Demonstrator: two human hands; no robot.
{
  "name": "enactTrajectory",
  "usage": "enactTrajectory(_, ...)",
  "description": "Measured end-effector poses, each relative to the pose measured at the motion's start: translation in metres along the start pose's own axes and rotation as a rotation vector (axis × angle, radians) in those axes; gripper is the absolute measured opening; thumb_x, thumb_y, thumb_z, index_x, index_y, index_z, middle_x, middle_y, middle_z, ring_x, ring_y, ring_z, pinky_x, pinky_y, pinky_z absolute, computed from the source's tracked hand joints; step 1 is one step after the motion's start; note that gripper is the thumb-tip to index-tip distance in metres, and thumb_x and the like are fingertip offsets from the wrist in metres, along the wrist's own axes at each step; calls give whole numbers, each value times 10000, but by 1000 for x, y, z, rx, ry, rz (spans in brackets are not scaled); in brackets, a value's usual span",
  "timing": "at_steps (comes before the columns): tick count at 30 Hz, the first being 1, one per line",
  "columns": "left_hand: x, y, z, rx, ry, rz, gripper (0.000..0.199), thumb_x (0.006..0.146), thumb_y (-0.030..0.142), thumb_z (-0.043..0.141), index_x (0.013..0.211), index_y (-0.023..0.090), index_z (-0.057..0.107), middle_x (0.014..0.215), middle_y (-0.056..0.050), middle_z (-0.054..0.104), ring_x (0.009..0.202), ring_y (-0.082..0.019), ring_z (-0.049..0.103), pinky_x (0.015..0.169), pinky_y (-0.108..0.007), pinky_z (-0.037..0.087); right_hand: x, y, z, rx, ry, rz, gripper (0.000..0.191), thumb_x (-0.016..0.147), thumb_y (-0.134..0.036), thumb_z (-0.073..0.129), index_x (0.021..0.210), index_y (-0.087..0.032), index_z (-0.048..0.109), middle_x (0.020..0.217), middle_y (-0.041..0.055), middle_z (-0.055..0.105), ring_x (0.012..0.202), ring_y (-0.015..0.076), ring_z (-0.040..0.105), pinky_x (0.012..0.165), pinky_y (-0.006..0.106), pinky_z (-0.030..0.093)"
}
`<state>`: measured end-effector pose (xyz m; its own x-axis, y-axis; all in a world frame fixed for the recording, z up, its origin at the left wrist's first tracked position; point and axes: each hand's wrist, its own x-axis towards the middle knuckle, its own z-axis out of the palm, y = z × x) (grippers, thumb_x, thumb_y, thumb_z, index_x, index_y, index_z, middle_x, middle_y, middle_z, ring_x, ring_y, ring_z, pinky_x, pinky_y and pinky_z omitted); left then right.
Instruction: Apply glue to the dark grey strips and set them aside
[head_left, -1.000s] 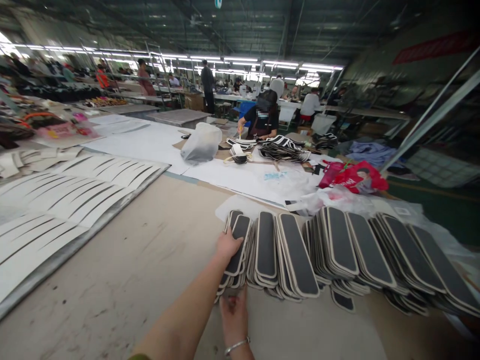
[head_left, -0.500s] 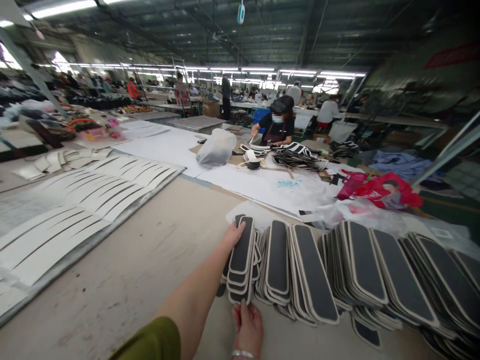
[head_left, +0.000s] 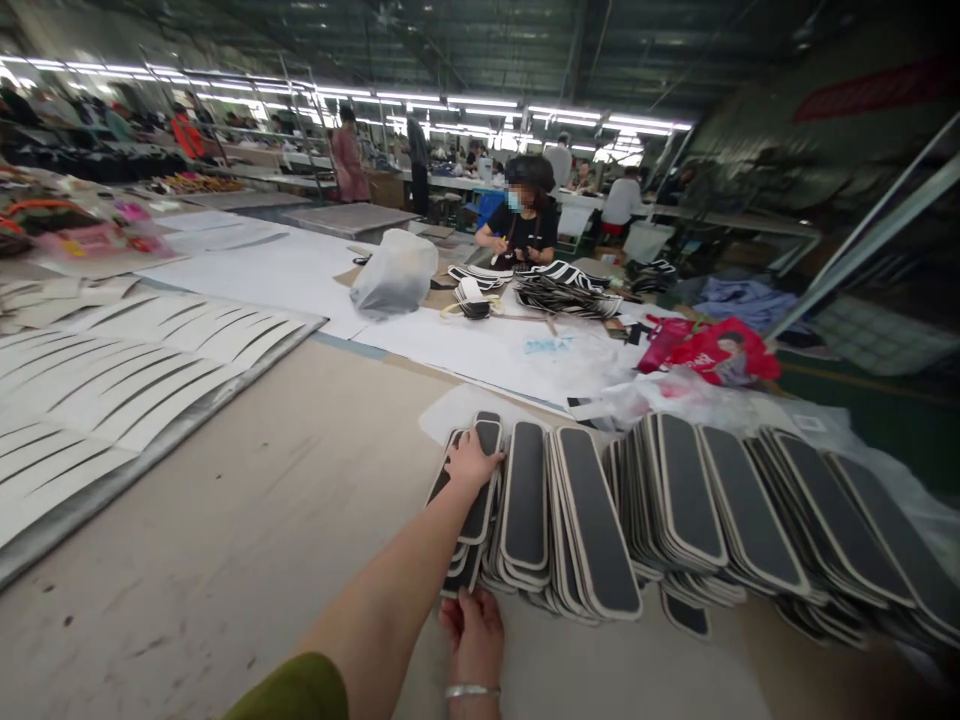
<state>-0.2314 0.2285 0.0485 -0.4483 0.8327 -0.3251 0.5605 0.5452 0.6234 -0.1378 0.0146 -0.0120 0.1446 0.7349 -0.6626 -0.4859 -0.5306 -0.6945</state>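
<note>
Dark panels with pale borders lie in overlapping stacks along the table. My left hand [head_left: 472,460] rests across the upper part of the leftmost stack [head_left: 480,520], fingers apart on its dark surface. Below it, at the near end of the same stack, my right hand [head_left: 476,625] has its thumb and curled fingers closed on a panel's lower edge; a silver bracelet circles that wrist. Just right of my hands stands another stack [head_left: 526,500], followed by a wider one [head_left: 600,530]. Part of the leftmost stack is hidden under my left hand and forearm.
White cut strips [head_left: 150,370] cover a board at the left. Across the table, a person [head_left: 529,225] in black works behind a translucent bag [head_left: 397,275] and piled striped pieces [head_left: 566,295]. A red bag [head_left: 720,352] lies at right. One small dark panel [head_left: 684,615] pokes out nearby.
The camera view has shifted, so the scene sits further left. My left hand has gone from gripping the panel's upper left edge to lying spread across it. My right hand stays at the lower end.
</note>
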Motion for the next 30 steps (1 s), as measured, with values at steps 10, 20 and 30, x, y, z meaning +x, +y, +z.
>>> enactTrajectory(10,-2,-42,-34,-4,-1,-23,679,891,597,381,1319,86,508,1389,-202,502,1322,-315,437,1076,-360,335,1,-3,5,60,29,7,482,505,-449,835,808,-171,583,672,14,647,634,174,643,563,233,538)
enactTrajectory(20,-14,-52,-34,28,-21,-115,790,798,752,387,1143,81,622,1220,-242,614,1187,-356,556,984,-378,418,10,-9,15,-87,-21,-12,609,517,-601,790,880,-193,523,699,15,650,675,186,652,618,267,550)
enactTrajectory(30,-34,-51,-25,48,-31,-80,856,688,773,516,1349,229,502,1310,-181,521,1255,-398,462,1040,-455,353,-18,-64,3,-769,-265,-247,297,467,-300,794,490,-240,503,482,17,500,534,237,548,548,322,414)
